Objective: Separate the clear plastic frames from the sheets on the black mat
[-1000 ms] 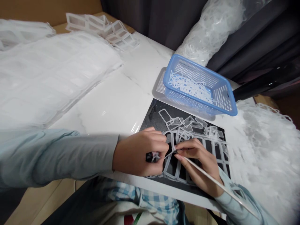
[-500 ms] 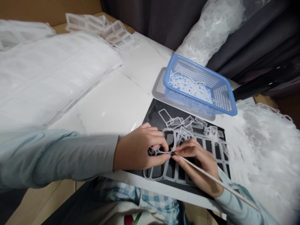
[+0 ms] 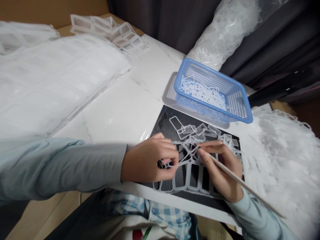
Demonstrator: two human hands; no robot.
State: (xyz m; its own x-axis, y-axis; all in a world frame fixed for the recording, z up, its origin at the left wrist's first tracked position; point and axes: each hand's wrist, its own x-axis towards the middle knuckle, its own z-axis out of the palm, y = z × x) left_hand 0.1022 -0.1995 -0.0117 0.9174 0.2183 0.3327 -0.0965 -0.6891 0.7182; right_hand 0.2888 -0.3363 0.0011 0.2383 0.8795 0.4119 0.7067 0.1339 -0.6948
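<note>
My left hand (image 3: 152, 160) is closed at the left part of a translucent sheet of joined rectangular frames (image 3: 180, 191), pinching its bendy edge between thumb and fingers. The sheet lies on a black mat (image 3: 162, 121), and its middle part is pulled up and twisted. My right hand (image 3: 222, 166) grips a long, thin, pale stick (image 3: 240, 180) that slants back over the wrist. Its fingertips meet the stretched strands of the sheet; whether they pinch a strand is hard to make out. Loose small rectangular frames (image 3: 176, 123) lie along the mat's far side.
A blue basket (image 3: 212, 71) with white strips in it stands behind the mat. Stacked translucent sheets (image 3: 57, 80) cover the table's left. A heap of translucent scraps (image 3: 287, 156) lies at right, and a stuffed clear bag (image 3: 225, 30) leans by the dark curtain.
My right hand has moved up and right with the stick, away from my left hand. The sheet's strands between the hands are drawn toward the right. My left hand stays in place.
</note>
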